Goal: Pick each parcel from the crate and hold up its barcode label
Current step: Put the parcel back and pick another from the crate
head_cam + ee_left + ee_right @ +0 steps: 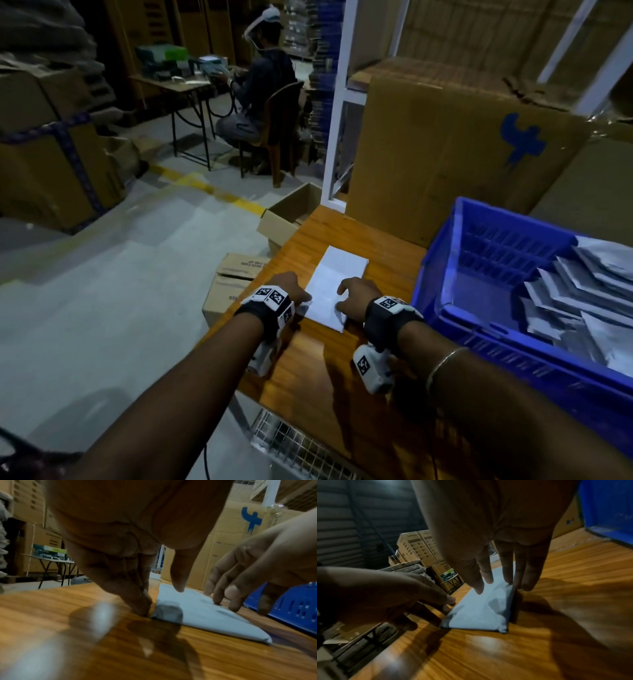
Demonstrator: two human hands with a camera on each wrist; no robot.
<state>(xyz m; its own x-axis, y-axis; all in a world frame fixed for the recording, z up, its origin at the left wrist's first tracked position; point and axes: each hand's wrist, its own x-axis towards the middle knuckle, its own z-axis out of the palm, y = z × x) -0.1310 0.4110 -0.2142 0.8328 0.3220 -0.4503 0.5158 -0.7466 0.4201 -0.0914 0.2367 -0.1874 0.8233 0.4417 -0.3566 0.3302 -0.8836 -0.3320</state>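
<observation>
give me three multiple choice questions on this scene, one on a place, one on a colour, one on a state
1. Where does the white parcel lie?
A. in the crate
B. flat on the wooden table
C. on the floor

2. What colour is the crate?
A. blue
B. red
C. green

3. How is the right hand?
A. lifting the parcel up
B. inside the crate
C. fingers spread over the parcel's right edge

Answers:
1 B, it lies flat on the tabletop left of the crate.
2 A, its walls are blue.
3 C, the right wrist view shows straight fingers over that edge, left hand at the other.
</observation>
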